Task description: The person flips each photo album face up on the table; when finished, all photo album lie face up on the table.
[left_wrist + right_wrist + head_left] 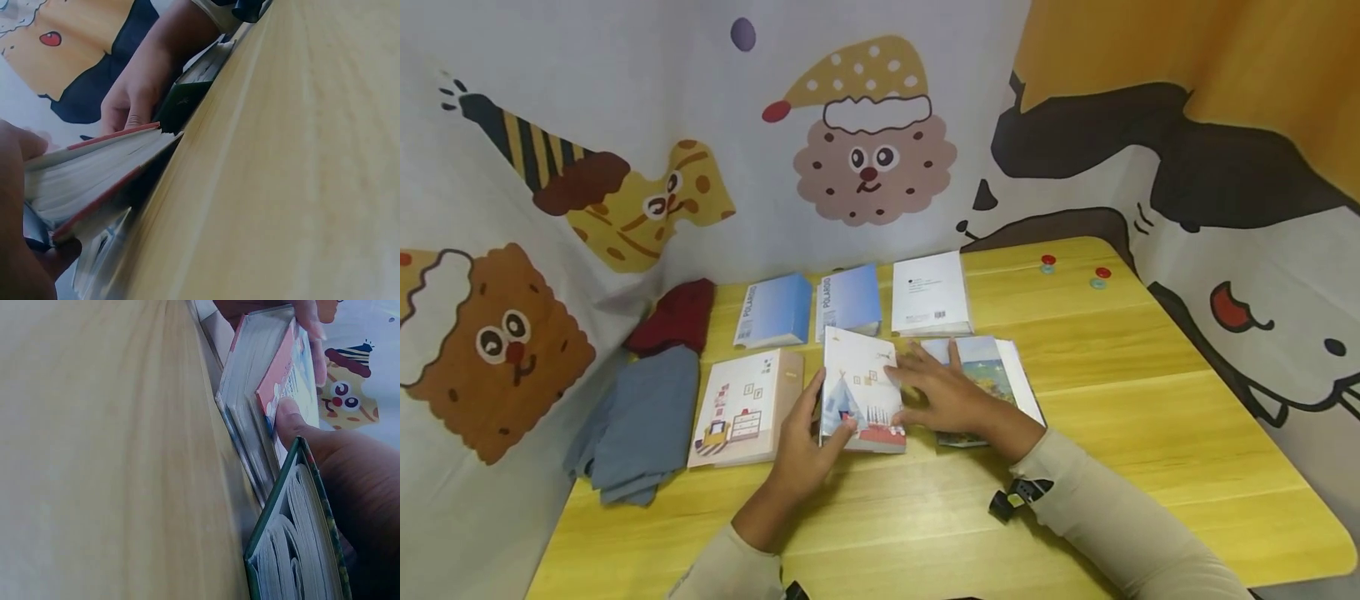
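Note:
My left hand (805, 446) grips the left side of a photo album (863, 379) with a tent pictured on its cover, thumb on top and fingers beneath. In the left wrist view, the album's left side is raised, its right edge low by the table. My right hand (951, 396) touches the album's right edge with spread fingers, and its thumb (289, 415) lies against the cover in the right wrist view. Partly under the right hand and wrist lies a thick album (985, 367) with a landscape cover and green edges. Left of the held album lies a pink-and-white album (741, 408) with furniture drawings.
Behind stand two blue albums (772, 308) (850, 302) and a white album (931, 292), lying in a row. Folded grey-blue cloth (643, 425) and dark red cloth (676, 317) lie at the left. Small red and teal discs (1048, 262) (1101, 277) sit at the back right, before a patterned curtain (700, 75).

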A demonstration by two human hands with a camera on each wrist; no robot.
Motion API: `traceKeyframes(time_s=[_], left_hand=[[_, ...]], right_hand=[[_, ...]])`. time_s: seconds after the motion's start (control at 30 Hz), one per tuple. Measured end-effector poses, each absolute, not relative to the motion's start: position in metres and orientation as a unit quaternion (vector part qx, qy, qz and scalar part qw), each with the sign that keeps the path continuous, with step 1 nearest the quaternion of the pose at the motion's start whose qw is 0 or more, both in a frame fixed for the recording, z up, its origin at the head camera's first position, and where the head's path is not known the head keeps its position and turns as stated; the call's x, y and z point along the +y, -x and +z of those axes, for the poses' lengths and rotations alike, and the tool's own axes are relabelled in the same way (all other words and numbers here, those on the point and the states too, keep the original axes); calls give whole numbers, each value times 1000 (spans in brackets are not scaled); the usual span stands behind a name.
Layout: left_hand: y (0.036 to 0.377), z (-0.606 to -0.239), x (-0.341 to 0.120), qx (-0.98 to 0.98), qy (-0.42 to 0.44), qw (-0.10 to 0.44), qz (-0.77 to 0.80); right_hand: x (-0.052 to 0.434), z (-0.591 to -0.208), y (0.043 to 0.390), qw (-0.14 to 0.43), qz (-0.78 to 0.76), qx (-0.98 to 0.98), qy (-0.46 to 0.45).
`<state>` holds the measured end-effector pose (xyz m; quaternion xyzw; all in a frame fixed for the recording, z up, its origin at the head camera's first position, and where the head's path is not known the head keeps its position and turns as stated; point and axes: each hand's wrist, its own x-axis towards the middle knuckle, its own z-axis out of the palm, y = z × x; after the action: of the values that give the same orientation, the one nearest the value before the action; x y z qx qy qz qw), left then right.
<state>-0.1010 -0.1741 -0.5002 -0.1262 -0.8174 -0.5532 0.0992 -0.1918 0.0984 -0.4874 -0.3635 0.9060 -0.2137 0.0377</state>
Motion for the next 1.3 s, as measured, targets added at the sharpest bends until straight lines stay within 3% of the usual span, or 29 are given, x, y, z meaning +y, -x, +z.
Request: traceKeyframes(time_s=[0.43, 0.77, 1.3], left_hand=[[107, -506, -173, -855, 117, 90, -498], [106, -501, -174, -912, 120, 83, -383], [103, -504, -169, -926, 81, 1, -368]], right_hand=[[101, -484, 192, 56, -208, 913, 347], [99, -483, 192, 32, -183, 921, 344], [92, -482, 189, 37, -150, 925, 347]])
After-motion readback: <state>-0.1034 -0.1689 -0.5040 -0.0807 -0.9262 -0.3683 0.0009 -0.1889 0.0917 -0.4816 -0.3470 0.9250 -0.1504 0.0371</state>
